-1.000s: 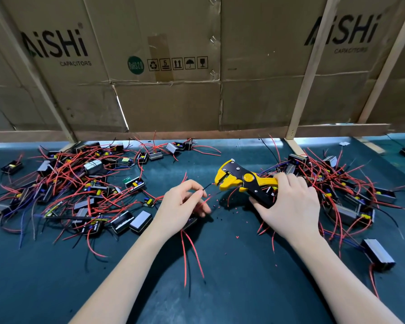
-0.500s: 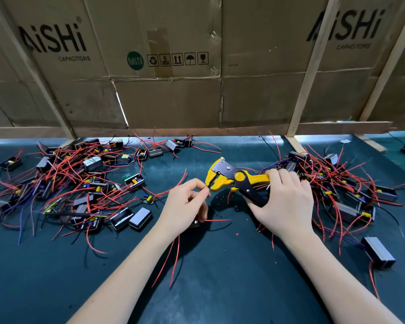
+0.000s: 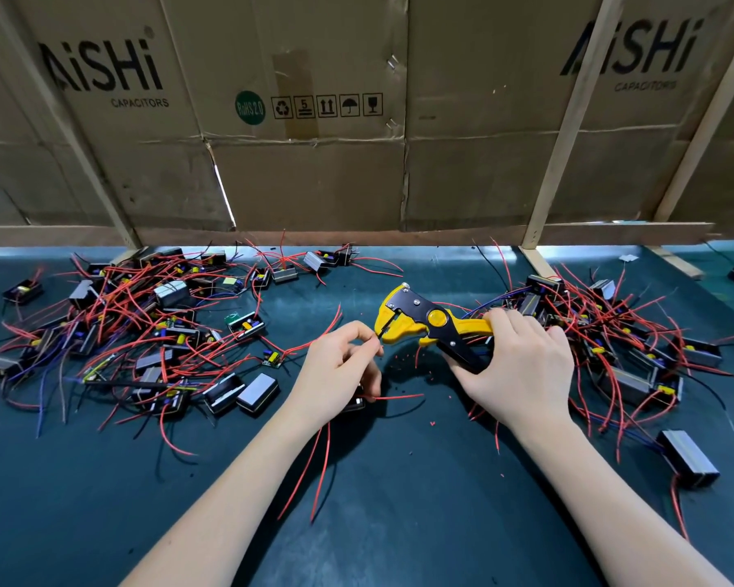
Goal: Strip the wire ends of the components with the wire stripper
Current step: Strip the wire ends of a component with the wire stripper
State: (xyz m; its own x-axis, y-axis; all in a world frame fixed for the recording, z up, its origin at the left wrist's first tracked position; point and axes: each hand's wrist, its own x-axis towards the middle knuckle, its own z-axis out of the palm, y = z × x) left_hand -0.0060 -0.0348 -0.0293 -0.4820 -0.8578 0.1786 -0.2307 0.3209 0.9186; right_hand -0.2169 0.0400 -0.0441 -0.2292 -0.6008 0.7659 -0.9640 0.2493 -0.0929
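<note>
My right hand (image 3: 522, 370) grips the handles of a yellow and black wire stripper (image 3: 424, 324), its jaws pointing left. My left hand (image 3: 340, 370) pinches a thin dark wire end between thumb and forefinger, right at the stripper's jaws (image 3: 384, 328). Under the left palm sits a small black component (image 3: 357, 403), mostly hidden, with red wires (image 3: 325, 459) trailing toward me and one red wire (image 3: 399, 397) running right. Tiny red insulation bits (image 3: 403, 362) lie on the mat below the jaws.
A heap of components with red, blue and black wires (image 3: 145, 332) covers the left of the dark mat. Another heap (image 3: 619, 345) lies behind and right of my right hand. One black box (image 3: 687, 457) sits at the near right. A cardboard wall (image 3: 314, 163) closes the back.
My left hand has brought another wire end up to the stripper's jaws, and the right hand with the stripper has shifted slightly left. The trailing red wires swung left.
</note>
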